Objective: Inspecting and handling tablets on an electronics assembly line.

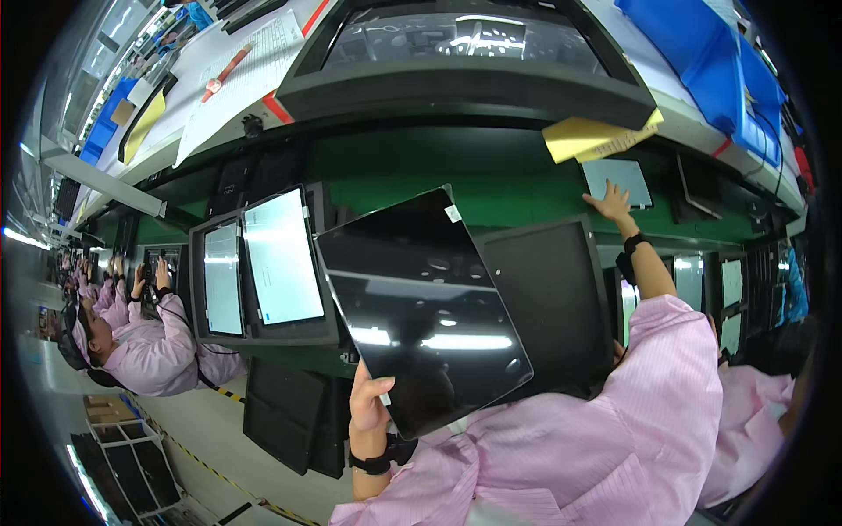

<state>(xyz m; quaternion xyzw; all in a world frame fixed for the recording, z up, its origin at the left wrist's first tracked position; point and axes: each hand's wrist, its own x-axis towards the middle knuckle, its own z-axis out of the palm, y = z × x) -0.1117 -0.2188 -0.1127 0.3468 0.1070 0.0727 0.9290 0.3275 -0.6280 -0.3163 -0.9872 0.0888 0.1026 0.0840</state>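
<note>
My left hand (368, 405) grips a large dark tablet (430, 324) by its lower left corner. The tablet is tilted, its glossy black face reflects the ceiling lights, and a small white tab sticks to its top corner. My right arm stretches far forward over the green bench. At its end my right hand (611, 202) has its fingers spread across the near edge of another tablet (627, 180) with a pale screen; whether they touch it I cannot tell. Left of the held tablet, a black tray (263, 337) carries two tablets with lit white screens (282, 254).
A black tray (553, 298) lies behind the held tablet. Above the bench stand a black-framed monitor (465, 83), a yellow paper (605, 136) and blue bins (702, 66). Co-workers in pink sit at the left (145, 337) and right. More black trays (285, 412) are at lower left.
</note>
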